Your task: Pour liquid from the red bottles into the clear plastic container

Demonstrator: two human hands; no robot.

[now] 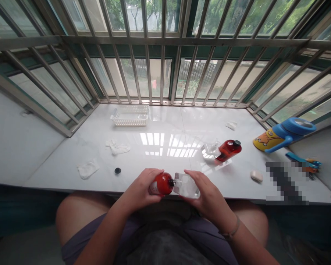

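My left hand (143, 186) is wrapped round a red bottle (164, 183), tipped to the right with its dark neck uncapped. In my right hand (205, 186) is a clear, square-sided bottle (188, 186), also tilted. The two necks meet between my hands, close over the counter's front edge; whether liquid is flowing I cannot tell. A small black cap (117, 170) lies on the counter left of my hands. Beyond my right hand stands a second red bottle (228, 151) with a black cap, beside a clear object (210, 151), perhaps another bottle.
On the white counter (165, 125) are a white perforated basket (131, 117), crumpled tissues (117, 148), a folded tissue (88, 169) and a pale soap-like piece (256, 176). A blue and yellow flask (283, 135) and blue-handled tools (303, 161) lie right. Metal bars (162, 73) close off the back.
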